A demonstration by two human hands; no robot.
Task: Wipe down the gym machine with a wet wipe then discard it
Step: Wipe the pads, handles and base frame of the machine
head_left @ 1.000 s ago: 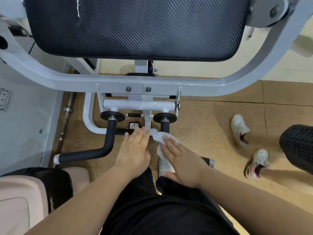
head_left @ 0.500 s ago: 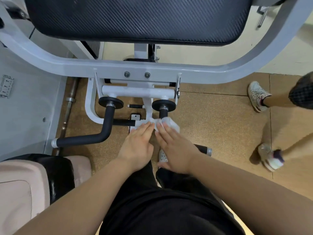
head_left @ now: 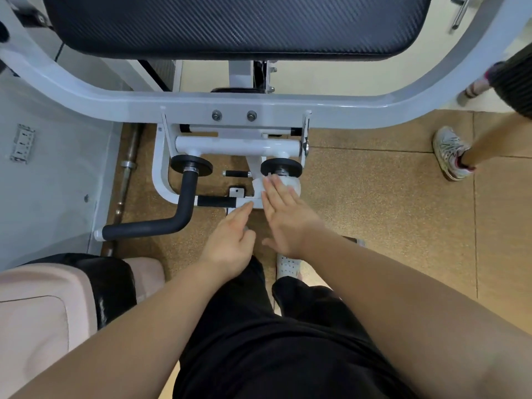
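Tan gym floor (head_left: 374,226), white machine frame (head_left: 201,108), right hand (head_left: 288,223) pressing wipe (head_left: 292,184)

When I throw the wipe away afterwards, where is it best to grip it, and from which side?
Probably pinch the bunched part of the wipe that shows beyond the fingers of the right hand, coming from the right, over open floor. It is pressed just under the black disc, and the white post crowds its left side.
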